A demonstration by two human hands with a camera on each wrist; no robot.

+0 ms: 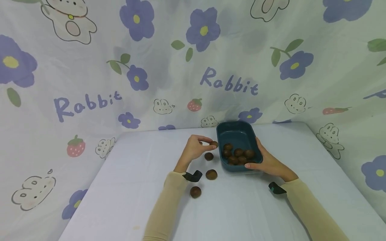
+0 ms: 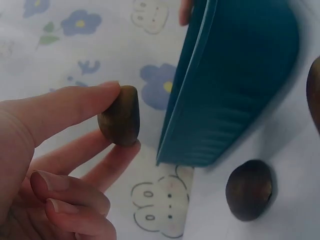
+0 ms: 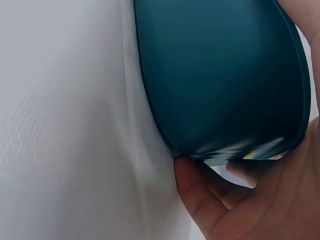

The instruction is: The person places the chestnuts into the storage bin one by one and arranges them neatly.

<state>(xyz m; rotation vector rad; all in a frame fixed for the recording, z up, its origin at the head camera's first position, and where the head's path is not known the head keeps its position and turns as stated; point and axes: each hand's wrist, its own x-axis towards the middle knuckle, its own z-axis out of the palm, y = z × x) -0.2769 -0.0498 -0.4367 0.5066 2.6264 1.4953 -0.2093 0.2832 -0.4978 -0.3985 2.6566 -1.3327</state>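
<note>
My left hand [image 1: 194,147] pinches a brown chestnut [image 2: 122,116] between thumb and fingertips, just left of a teal plastic bin [image 1: 236,137]. In the left wrist view, a gap shows between this chestnut and the bin's wall. Several chestnuts [image 1: 239,152] lie gathered at the near end inside the bin. My right hand [image 1: 272,164] holds the bin by its right side, thumb over the near rim. The right wrist view has the fingers [image 3: 197,192] curled at the edge of the bin's outer wall [image 3: 220,75].
Three loose chestnuts lie on the white tabletop left of the bin: one [image 1: 209,156] close below my left hand, one [image 1: 211,174] nearer, and one [image 1: 195,192] beside my left forearm. A printed curtain [image 1: 169,77] hangs right behind the table's far edge.
</note>
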